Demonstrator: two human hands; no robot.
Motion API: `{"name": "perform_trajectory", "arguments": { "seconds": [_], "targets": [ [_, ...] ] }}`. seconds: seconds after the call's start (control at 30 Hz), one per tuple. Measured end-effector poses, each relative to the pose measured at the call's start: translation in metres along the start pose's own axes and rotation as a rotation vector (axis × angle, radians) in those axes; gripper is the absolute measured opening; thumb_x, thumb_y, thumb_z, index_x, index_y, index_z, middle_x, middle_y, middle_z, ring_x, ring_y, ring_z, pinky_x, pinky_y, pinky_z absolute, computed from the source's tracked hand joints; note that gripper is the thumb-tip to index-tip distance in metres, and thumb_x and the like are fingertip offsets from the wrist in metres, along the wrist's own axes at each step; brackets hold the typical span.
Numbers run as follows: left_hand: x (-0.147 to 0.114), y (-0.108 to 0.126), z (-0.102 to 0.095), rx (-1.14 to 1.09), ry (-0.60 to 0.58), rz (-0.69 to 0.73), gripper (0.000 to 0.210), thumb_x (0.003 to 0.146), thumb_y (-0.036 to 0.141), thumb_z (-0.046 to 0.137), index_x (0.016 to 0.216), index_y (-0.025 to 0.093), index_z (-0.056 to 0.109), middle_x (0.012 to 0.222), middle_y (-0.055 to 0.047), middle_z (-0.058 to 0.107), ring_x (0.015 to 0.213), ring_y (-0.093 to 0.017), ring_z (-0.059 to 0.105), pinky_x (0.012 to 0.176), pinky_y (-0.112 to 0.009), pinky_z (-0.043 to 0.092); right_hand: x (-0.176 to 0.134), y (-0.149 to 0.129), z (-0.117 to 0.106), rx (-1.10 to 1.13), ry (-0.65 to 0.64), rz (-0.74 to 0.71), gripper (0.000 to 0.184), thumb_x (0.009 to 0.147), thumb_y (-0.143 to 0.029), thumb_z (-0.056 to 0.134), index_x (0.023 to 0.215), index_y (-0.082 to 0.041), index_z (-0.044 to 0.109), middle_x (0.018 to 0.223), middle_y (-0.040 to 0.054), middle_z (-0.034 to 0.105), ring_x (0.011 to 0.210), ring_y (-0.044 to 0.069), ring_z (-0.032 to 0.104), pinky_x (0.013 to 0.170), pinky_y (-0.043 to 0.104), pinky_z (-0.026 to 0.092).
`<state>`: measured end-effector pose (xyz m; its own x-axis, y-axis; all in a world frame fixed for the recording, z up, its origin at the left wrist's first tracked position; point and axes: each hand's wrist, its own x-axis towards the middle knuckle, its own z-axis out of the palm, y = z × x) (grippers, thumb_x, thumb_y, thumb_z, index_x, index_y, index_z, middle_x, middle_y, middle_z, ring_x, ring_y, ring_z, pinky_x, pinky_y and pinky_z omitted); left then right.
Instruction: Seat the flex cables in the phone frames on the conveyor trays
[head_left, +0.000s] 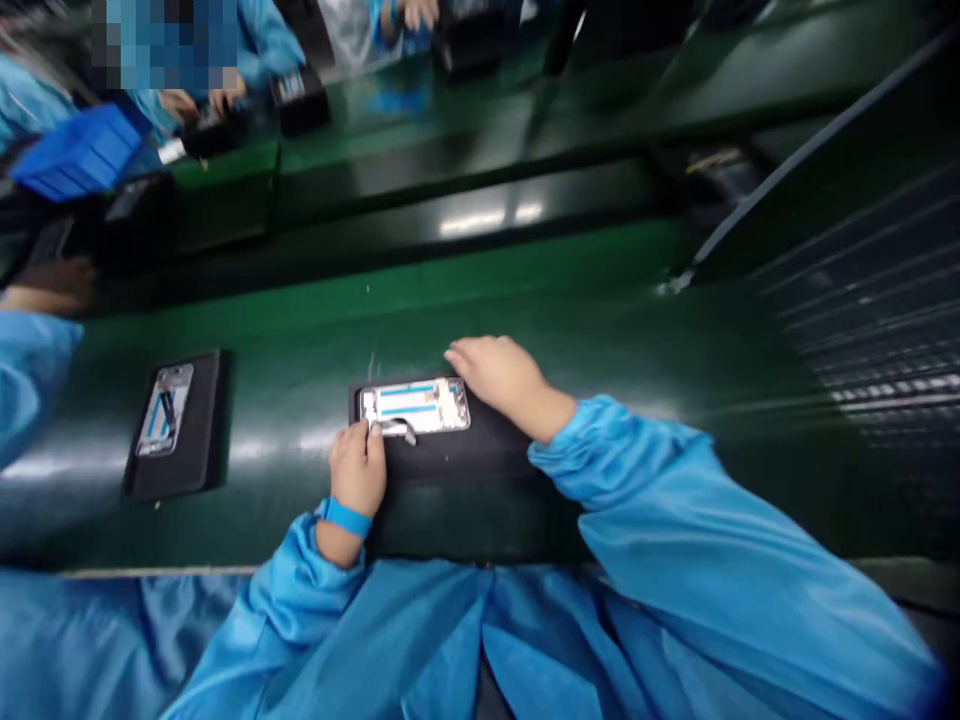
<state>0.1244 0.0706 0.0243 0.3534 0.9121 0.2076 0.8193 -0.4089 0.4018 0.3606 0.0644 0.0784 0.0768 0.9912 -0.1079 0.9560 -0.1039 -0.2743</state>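
An opened phone body (409,402), silver-rimmed with two blue strips inside, lies in a black tray (457,455) on the green bench. A short dark flex cable (397,428) curls over its lower edge. My left hand (358,468) is at the phone's lower left corner, its thumb and fingers closed on the edge beside the cable. Over the tray's upper right side is my right hand (499,378), fingers stretched out by the phone's top right corner. Nothing shows in it, though its palm side is hidden.
Left of me, a second black tray (196,440) holds another opened phone (166,410). A co-worker's blurred hand (56,285) reaches in at far left. Across the bench are co-workers, a blue bin (79,150) and black trays. A metal rod (795,165) slants at the right.
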Motion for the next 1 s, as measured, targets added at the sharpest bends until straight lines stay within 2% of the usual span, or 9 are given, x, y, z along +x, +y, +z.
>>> {"name": "perform_trajectory", "arguments": {
  "seconds": [0.03,0.13,0.37,0.47,0.6,0.7,0.8,0.9,1.0],
  "targets": [
    [0.001,0.002,-0.003,0.018,-0.013,0.027,0.038,0.087,0.033,0.031,0.098,0.012,0.060,0.097,-0.015,0.065,0.094,-0.026,0.058,0.091,-0.047,0.040,-0.007,0.004,-0.001,0.023,0.045,0.050,0.039,0.093,-0.030,0.025,0.107,-0.016,0.058,0.102,0.0097,0.063,0.093,0.024,0.056,0.080,0.034,0.039],
    [0.004,0.006,-0.012,0.063,-0.032,0.115,0.035,0.088,0.030,0.031,0.101,0.013,0.059,0.099,-0.013,0.064,0.097,-0.024,0.056,0.097,-0.048,0.034,-0.031,0.012,0.001,0.068,-0.006,0.084,0.033,0.091,-0.028,0.034,0.105,-0.017,0.061,0.100,0.0075,0.065,0.092,0.022,0.057,0.079,0.032,0.041],
    [-0.007,0.016,-0.018,0.111,-0.034,0.264,0.032,0.088,0.028,0.035,0.105,0.014,0.059,0.103,-0.012,0.063,0.101,-0.023,0.054,0.098,-0.047,0.034,-0.079,-0.016,0.027,0.042,-0.182,-0.152,0.028,0.088,-0.034,0.045,0.098,-0.016,0.064,0.093,0.0088,0.065,0.086,0.022,0.059,0.077,0.032,0.042],
    [-0.014,0.019,-0.018,0.110,-0.025,0.298,0.030,0.088,0.028,0.037,0.105,0.015,0.059,0.102,-0.011,0.063,0.102,-0.023,0.053,0.098,-0.045,0.035,-0.079,-0.032,0.034,0.052,-0.253,-0.175,0.029,0.086,-0.038,0.048,0.093,-0.015,0.064,0.087,0.0097,0.065,0.081,0.024,0.059,0.073,0.033,0.041],
    [-0.016,0.025,-0.016,0.102,-0.059,0.331,0.031,0.088,0.027,0.037,0.105,0.014,0.059,0.103,-0.011,0.062,0.106,-0.025,0.050,0.097,-0.046,0.035,-0.073,-0.043,0.039,0.057,-0.293,-0.128,0.027,0.088,-0.030,0.042,0.084,-0.015,0.065,0.082,0.0113,0.064,0.078,0.024,0.059,0.071,0.033,0.040],
    [-0.014,0.031,-0.011,0.158,-0.077,0.418,0.029,0.087,0.026,0.039,0.104,0.015,0.061,0.103,-0.011,0.062,0.109,-0.028,0.047,0.095,-0.046,0.036,-0.071,-0.044,0.040,0.096,-0.270,-0.130,0.027,0.088,-0.024,0.039,0.083,-0.013,0.064,0.084,0.0127,0.064,0.082,0.025,0.059,0.075,0.034,0.039],
    [-0.007,0.036,-0.003,0.227,-0.111,0.556,0.027,0.084,0.021,0.044,0.105,0.017,0.061,0.103,-0.010,0.062,0.108,-0.032,0.048,0.094,-0.050,0.036,-0.068,-0.042,0.039,0.251,-0.236,-0.043,0.026,0.085,-0.023,0.040,0.085,-0.012,0.064,0.088,0.0137,0.065,0.085,0.025,0.059,0.078,0.033,0.039],
    [0.001,0.038,0.003,0.227,-0.148,0.659,0.027,0.082,0.014,0.044,0.104,0.017,0.061,0.098,-0.009,0.065,0.104,-0.031,0.051,0.096,-0.054,0.034,-0.063,-0.039,0.035,0.377,-0.209,0.018,0.027,0.085,-0.022,0.039,0.083,-0.016,0.065,0.086,0.0094,0.067,0.081,0.021,0.061,0.072,0.028,0.040],
    [0.008,0.036,0.007,0.162,-0.178,0.674,0.025,0.083,0.011,0.041,0.096,0.017,0.061,0.084,-0.006,0.067,0.094,-0.025,0.056,0.097,-0.050,0.036,-0.058,-0.037,0.031,0.470,-0.188,0.084,0.027,0.084,-0.025,0.039,0.079,-0.019,0.065,0.081,0.0053,0.068,0.075,0.018,0.061,0.063,0.025,0.041]
  ]
}}
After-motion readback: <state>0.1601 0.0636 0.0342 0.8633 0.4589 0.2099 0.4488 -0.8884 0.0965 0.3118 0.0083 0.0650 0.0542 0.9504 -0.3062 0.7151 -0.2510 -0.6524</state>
